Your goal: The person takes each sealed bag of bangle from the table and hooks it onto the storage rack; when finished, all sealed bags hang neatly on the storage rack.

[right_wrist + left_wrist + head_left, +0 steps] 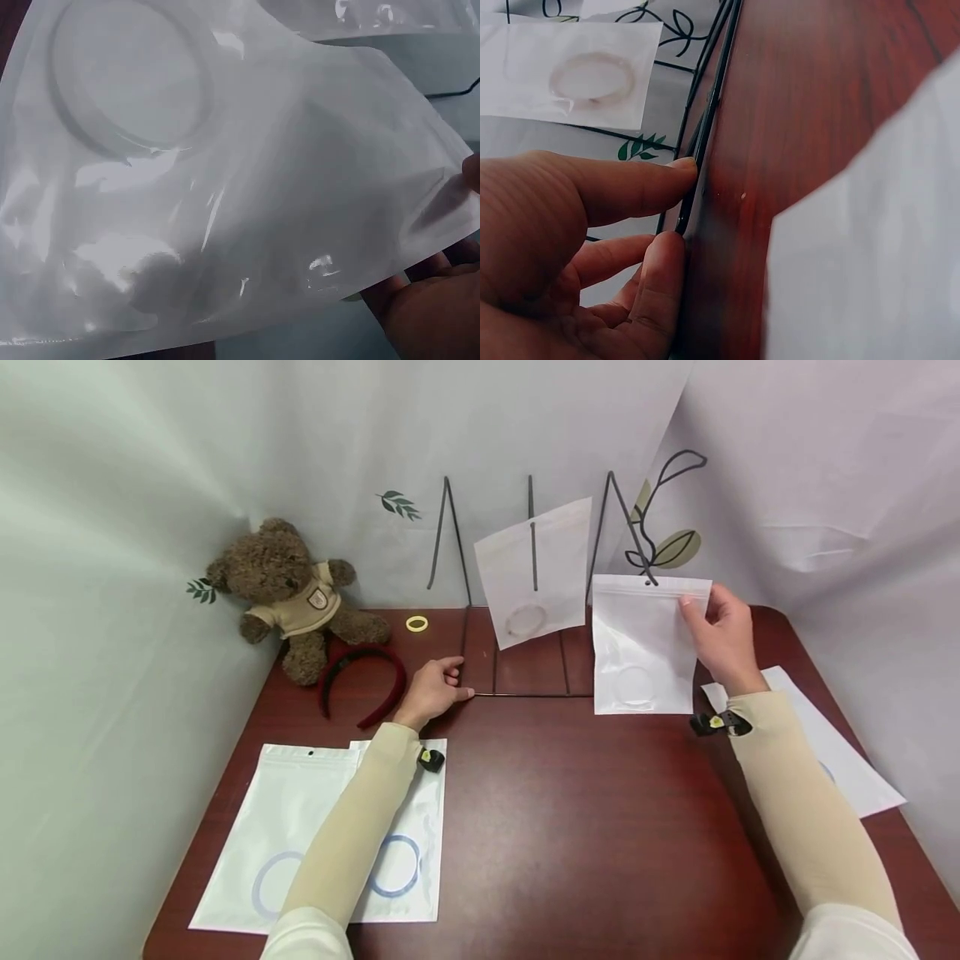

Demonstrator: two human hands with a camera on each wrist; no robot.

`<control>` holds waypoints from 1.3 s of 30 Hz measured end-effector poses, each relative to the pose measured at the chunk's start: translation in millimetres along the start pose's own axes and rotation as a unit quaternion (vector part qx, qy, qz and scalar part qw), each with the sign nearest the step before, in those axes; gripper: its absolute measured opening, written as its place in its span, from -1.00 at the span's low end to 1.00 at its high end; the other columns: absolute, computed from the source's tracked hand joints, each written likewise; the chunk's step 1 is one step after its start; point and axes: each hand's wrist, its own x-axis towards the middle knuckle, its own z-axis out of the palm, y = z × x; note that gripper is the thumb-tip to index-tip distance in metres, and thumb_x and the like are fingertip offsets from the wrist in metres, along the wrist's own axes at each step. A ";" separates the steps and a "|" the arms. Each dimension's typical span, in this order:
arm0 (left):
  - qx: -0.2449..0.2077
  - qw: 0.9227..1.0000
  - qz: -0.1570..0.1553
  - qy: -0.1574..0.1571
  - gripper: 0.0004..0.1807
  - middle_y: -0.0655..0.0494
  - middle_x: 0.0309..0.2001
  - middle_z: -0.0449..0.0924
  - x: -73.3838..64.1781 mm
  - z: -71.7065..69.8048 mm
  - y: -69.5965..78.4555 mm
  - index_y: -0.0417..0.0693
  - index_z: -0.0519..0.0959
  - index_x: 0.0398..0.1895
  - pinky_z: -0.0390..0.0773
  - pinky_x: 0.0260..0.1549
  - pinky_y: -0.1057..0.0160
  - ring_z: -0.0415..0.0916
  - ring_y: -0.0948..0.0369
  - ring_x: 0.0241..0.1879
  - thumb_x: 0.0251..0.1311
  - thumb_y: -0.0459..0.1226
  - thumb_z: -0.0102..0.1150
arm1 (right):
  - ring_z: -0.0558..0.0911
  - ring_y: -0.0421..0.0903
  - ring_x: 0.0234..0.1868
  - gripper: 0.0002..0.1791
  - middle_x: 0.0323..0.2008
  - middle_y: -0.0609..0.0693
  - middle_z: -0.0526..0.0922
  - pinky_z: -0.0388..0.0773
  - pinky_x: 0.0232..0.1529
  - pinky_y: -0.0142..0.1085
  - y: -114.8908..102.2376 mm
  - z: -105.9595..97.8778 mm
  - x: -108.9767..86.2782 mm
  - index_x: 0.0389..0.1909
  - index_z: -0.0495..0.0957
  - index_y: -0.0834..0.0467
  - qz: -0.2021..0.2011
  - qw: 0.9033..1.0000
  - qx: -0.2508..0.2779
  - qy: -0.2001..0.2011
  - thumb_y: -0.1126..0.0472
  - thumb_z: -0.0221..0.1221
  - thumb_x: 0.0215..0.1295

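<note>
My right hand [723, 635] pinches the upper right corner of a white zip bag [645, 647] with a clear ring-shaped thing showing in it. The bag's hole is right at the tip of the right hook of a black wire rack [532, 696]. From the middle hook hangs a second white bag [551, 560], tilted, with a pale ring inside. My left hand [431, 693] grips the rack's front left base corner; in the left wrist view the thumb [645, 184] is on the bar. In the right wrist view the bag [300, 187] covers most of the frame.
Two white bags [247, 802] with blue rings lie front left under my left forearm. Another bag [825, 743] lies beside my right forearm. A teddy bear [307, 597], a dark red headband [397, 672] and a yellow ring [417, 617] are at the back left.
</note>
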 end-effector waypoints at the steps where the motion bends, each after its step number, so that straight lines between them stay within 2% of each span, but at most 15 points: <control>1: 0.001 1.000 -0.001 -0.001 -0.23 -0.09 0.04 0.58 0.1 -0.2 0.2 -0.11 0.51 0.47 0.51 0.01 0.16 0.53 0.07 -0.04 0.14 -0.32 0.55 | 0.45 -0.24 -0.35 -0.69 -0.39 -0.36 0.57 0.36 -0.37 -0.45 -3.4 0.6 -2.5 0.15 0.67 0.07 -0.005 1.000 0.001 0.002 0.02 0.21 0.54; 8: -0.004 1.000 0.000 -0.002 -0.23 -0.09 0.02 0.58 -0.2 -0.9 1.6 -0.14 0.52 0.45 0.49 0.01 0.15 0.52 0.05 -0.04 0.12 -0.34 0.55 | 0.44 -0.24 -0.44 -0.76 -0.45 -0.32 0.56 0.34 -0.44 -0.42 -27.0 8.1 -23.2 0.04 0.68 0.10 -0.043 0.999 0.004 0.002 0.05 0.19 0.57; 13: 0.000 1.000 0.003 -0.002 -0.23 -0.07 0.01 0.58 1.1 -0.4 0.6 -0.13 0.52 0.46 0.49 0.00 0.18 0.52 0.08 -0.06 0.12 -0.33 0.55 | 0.46 -0.26 -0.50 -0.80 -0.46 -0.28 0.62 0.35 -0.48 -0.42 -45.6 13.8 -37.4 -0.02 0.70 0.12 -0.081 0.996 0.043 -0.005 0.10 0.23 0.54; 19: 0.005 1.000 0.007 0.000 -0.24 -0.06 0.01 0.56 1.6 -0.5 0.0 -0.12 0.52 0.45 0.48 0.01 0.17 0.52 0.08 -0.07 0.13 -0.32 0.55 | 0.50 -0.28 -0.54 -0.82 -0.46 -0.28 0.65 0.38 -0.52 -0.46 -63.4 21.8 -53.2 -0.05 0.67 0.28 -0.130 0.988 0.083 -0.018 0.24 0.24 0.51; 25: 0.008 1.000 0.009 0.001 -0.24 -0.04 0.00 0.57 1.2 -0.5 -2.3 -0.11 0.53 0.44 0.48 -0.02 0.18 0.52 0.09 -0.07 0.12 -0.32 0.56 | 0.52 -0.31 -0.55 -0.86 -0.49 -0.24 0.62 0.38 -0.55 -0.49 -79.5 33.7 -69.4 -0.11 0.62 0.44 -0.180 0.976 0.119 -0.039 0.40 0.25 0.45; 32: 0.008 1.000 0.006 0.001 -0.25 -0.04 0.00 0.57 1.3 -0.3 -4.3 -0.10 0.53 0.45 0.47 -0.02 0.18 0.52 0.09 -0.07 0.14 -0.32 0.56 | 0.60 -0.29 -0.54 -0.89 -0.45 -0.24 0.69 0.45 -0.54 -0.50 -95.4 47.8 -73.3 -0.12 0.64 0.44 -0.212 0.964 0.154 -0.043 0.45 0.23 0.42; 39: 0.004 1.000 0.006 -0.001 -0.24 -0.05 0.01 0.56 2.7 -0.9 -2.7 -0.10 0.52 0.45 0.47 -0.01 0.16 0.51 0.08 -0.06 0.13 -0.32 0.55 | 0.54 -0.27 -0.57 -0.84 -0.47 -0.23 0.68 0.39 -0.59 -0.47 -111.4 61.5 -71.0 -0.14 0.61 0.48 -0.240 0.954 0.175 -0.046 0.39 0.25 0.44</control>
